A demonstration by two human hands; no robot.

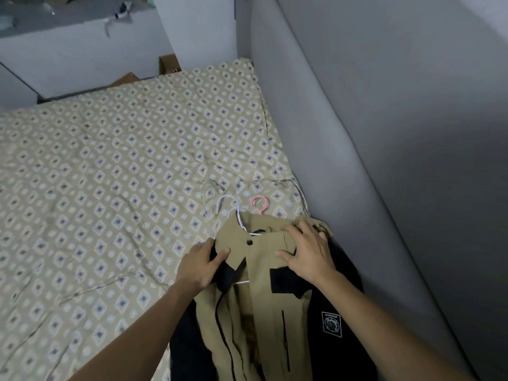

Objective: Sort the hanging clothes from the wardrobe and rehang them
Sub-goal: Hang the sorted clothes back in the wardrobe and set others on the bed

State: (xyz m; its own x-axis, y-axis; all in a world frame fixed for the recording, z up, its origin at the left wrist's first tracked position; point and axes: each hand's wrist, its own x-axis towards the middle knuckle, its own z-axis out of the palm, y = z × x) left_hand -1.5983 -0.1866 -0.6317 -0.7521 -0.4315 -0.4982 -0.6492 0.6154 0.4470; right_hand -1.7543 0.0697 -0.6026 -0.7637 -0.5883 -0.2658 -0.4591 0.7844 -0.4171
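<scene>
Hands, left [202, 264], right [308, 251], one jacket [261, 312], two hangers [233, 213]

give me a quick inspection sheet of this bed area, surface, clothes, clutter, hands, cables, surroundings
surface: bed with a patterned beige sheet, wrinkled
job's things: tan and black jacket lying on the bed's right edge, still on a white hanger; a pink hanger hook shows beyond its collar
clutter: cardboard box past the far end of the bed
grippers: left hand grips the jacket's collar edge; right hand lies with fingers spread on its shoulder
cables: nothing seen
surroundings: grey padded wall along the right side; shelf with blurred items top left
</scene>
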